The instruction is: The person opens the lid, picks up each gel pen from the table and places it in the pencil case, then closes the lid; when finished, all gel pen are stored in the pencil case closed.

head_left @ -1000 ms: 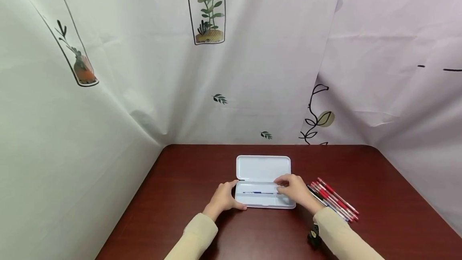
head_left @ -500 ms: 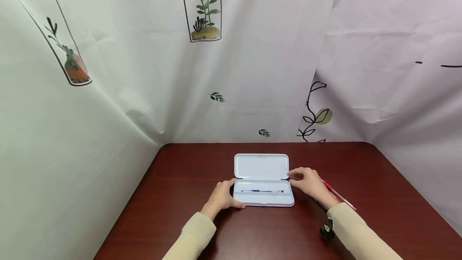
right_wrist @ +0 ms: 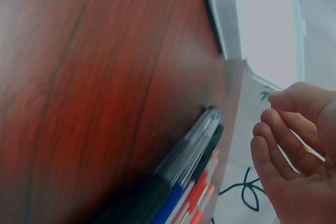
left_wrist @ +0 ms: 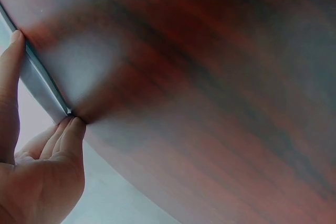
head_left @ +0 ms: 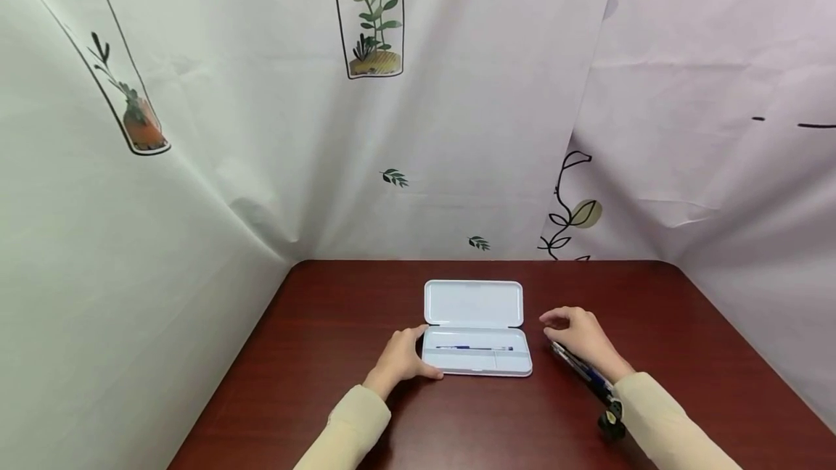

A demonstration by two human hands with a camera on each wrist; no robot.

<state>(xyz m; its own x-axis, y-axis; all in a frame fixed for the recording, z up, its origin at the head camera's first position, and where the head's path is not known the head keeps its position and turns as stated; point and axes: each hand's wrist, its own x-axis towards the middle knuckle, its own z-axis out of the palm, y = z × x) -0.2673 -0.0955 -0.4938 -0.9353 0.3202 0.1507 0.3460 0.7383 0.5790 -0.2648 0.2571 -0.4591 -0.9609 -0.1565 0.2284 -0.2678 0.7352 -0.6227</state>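
- Fingers of the left hand (head_left: 400, 359) curl round the left end of the pencil case (head_left: 477, 360) — thumb on the far side of the tray's short edge, other fingers pressed together at its near corner, gripping it.
- Left wrist view confirms: thumb (left_wrist: 9, 61) lies along the case edge (left_wrist: 44, 85), fingertips (left_wrist: 71, 129) bunched and touching the corner.
- Right hand (head_left: 583, 336) sits just right of the case, not touching it; fingers loosely curled, slightly apart, holding nothing.
- Right wrist view: curled fingers (right_wrist: 278, 145) hover above the pens (right_wrist: 184, 182), no contact visible.
- Pencil case: white, open, lid (head_left: 473, 303) laid flat on the far side of the tray, hinged along the long edge.
- Inside the tray: one blue pen (head_left: 474, 347) lying lengthwise in the far part, parallel to the hinge.
- Pens (head_left: 581, 370) — a bundle with red, blue and black parts — lie on the table right of the case, angled toward the near right, mostly under the right hand and wrist.
- Small black object (head_left: 612, 424) near the right sleeve (head_left: 666, 423), near-right of the case; probably the wrist camera mount, cannot tell for sure.
- Case rests on a dark red wooden table (head_left: 326, 325), roughly mid-width, closer to the near edge.
- Behind and beside the case: white curtain (head_left: 261, 129) printed with plants in jars.
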